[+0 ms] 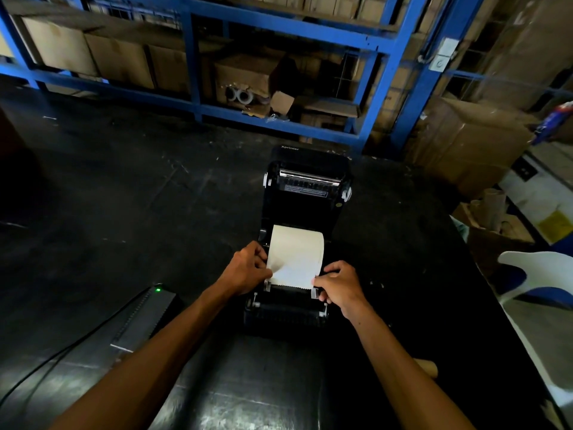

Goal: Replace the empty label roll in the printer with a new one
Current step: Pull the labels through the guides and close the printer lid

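Observation:
A black label printer (305, 193) stands on the dark table with its lid tilted back and open. A new white label roll (296, 249) lies in its bay, and the paper's loose end is drawn forward over the front guides. My left hand (248, 268) pinches the paper's left edge. At the right edge of the paper, by the white guide, my right hand (339, 285) has its fingers closed. A brown cardboard core (429, 367) lies on the table beside my right forearm.
A black power adapter (145, 315) with a green light and its cable sits left of the printer. A white and blue chair (539, 293) stands at the right. Blue shelving (279, 72) with cardboard boxes rises behind the table, and more boxes stand at far right.

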The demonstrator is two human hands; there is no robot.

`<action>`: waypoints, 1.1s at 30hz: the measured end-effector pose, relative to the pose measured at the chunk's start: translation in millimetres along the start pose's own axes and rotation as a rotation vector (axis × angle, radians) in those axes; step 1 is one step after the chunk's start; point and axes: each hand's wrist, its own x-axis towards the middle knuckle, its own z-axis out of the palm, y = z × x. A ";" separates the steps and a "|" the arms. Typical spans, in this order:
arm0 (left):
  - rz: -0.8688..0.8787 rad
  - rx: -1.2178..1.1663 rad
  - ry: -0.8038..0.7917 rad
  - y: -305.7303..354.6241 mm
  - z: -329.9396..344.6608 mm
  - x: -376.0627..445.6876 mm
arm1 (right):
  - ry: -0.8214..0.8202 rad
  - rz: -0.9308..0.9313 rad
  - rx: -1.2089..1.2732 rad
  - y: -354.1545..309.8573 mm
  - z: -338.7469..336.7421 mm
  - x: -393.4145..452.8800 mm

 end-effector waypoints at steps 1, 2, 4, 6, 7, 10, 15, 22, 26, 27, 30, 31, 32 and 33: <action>0.001 0.006 -0.006 0.4 -0.1 0.3 | -0.012 -0.003 0.004 -0.4 -1.2 -0.4; 0.002 0.014 -0.011 0.5 -0.3 0.5 | -0.023 -0.005 0.012 -0.6 -2.6 -1.1; 0.006 0.019 -0.015 0.3 -1.0 0.6 | -0.048 -0.004 0.041 -0.7 -5.2 -2.3; 0.010 0.012 -0.020 -0.6 -1.5 0.6 | -0.069 -0.001 0.065 -0.2 -6.7 -3.5; 0.013 0.011 -0.025 -0.7 -1.2 0.5 | -0.072 -0.005 0.068 0.3 -7.2 -3.8; 0.021 0.000 -0.022 -2.7 -1.5 -0.6 | -0.090 -0.024 0.068 3.6 -8.2 -4.0; 0.060 -0.070 -0.036 -9.8 -3.8 -2.5 | -0.131 -0.036 0.099 9.1 -9.1 -2.7; 0.077 -0.042 -0.041 -10.7 -3.7 -2.7 | -0.135 -0.069 0.073 11.6 -9.2 -1.5; 0.087 0.063 -0.016 -6.7 -1.3 -1.7 | -0.071 -0.093 -0.030 10.7 -2.8 -2.6; 0.086 0.083 -0.018 -5.7 -0.5 -1.8 | -0.055 -0.087 -0.044 9.9 -2.2 -2.5; 0.080 0.104 -0.026 -2.9 -0.2 -3.4 | -0.003 -0.083 -0.082 6.3 0.7 -2.1; 0.078 0.105 -0.025 -1.5 -0.3 -4.2 | 0.021 -0.094 -0.099 6.0 2.0 -2.3; 0.078 0.108 -0.018 -0.4 -0.7 -4.6 | 0.048 -0.108 -0.120 5.4 3.4 -2.4; 0.082 0.114 -0.009 0.3 -1.0 -5.1 | 0.074 -0.117 -0.135 5.1 4.9 -2.8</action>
